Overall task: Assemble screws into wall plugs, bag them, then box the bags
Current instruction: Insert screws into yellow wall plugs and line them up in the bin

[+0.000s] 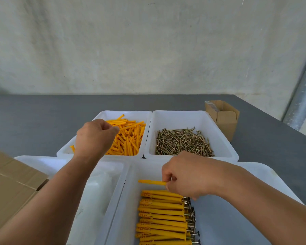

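Observation:
My right hand [187,174] pinches one yellow wall plug [151,182] and holds it level over the near right white bin [124,206], just above a neat row of assembled plugs with screws [162,216]. My left hand [94,136] reaches with curled fingers into the far left white bin [102,114] of loose yellow wall plugs [129,138]; whether its fingers hold a plug is hidden. To the right of that bin stands a white bin [189,115] of loose screws [182,141].
A near left white bin [34,160] holds clear plastic bags [99,183]. A flat cardboard box [9,184] lies at the near left. A small open cardboard box [223,117] stands at the far right of the grey table [34,121]. A wall rises behind.

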`<state>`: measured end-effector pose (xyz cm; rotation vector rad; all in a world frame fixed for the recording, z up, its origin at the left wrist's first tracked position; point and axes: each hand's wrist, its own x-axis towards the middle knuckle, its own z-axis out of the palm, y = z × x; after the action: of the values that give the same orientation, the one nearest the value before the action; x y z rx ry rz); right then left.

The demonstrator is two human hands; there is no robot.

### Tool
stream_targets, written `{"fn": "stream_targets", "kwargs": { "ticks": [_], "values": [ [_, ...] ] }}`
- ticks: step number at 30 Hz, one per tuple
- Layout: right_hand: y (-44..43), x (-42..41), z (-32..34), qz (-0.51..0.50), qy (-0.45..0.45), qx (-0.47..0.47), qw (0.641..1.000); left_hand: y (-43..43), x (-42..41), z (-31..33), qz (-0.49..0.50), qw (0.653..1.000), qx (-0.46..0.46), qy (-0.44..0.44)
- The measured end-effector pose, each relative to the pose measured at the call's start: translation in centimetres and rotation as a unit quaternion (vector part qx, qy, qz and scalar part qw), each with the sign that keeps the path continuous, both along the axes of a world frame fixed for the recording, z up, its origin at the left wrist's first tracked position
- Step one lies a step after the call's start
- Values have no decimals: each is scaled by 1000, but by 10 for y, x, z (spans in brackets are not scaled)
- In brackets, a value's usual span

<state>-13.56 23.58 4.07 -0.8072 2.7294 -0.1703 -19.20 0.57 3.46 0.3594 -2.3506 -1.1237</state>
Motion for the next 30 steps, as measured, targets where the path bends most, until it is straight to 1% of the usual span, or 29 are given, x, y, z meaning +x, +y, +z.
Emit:
{"fn": "stream_targets", "kwargs": {
  "ticks": [2,4,7,11,14,16,20,23,30],
  "values": [
    [-2,1,-3,6,-1,26,1000,-4,0,-3,38,994,-101,-9],
    [-4,2,-7,3,-13,32,999,-7,-2,-8,59,983,-171,-33],
    [-7,4,-12,7,-25,43,999,-12,-7,-20,61,962,-243,-110],
    [-8,5,-17,14,-37,56,998,-19,-13,-35,47,928,-304,-211],
    [-8,5,-18,20,-36,66,997,-21,-17,-39,36,914,-319,-247],
    [-8,5,-18,27,-30,64,997,-21,-18,-40,22,910,-328,-253],
    [-7,5,-20,42,-9,70,997,-15,-16,-40,-11,924,-306,-231],
    [-7,4,-22,43,4,71,997,-11,-13,-39,-32,918,-320,-232],
    [-6,3,-25,38,20,70,997,-10,-13,-40,-12,924,-316,-213]
  ]
}}
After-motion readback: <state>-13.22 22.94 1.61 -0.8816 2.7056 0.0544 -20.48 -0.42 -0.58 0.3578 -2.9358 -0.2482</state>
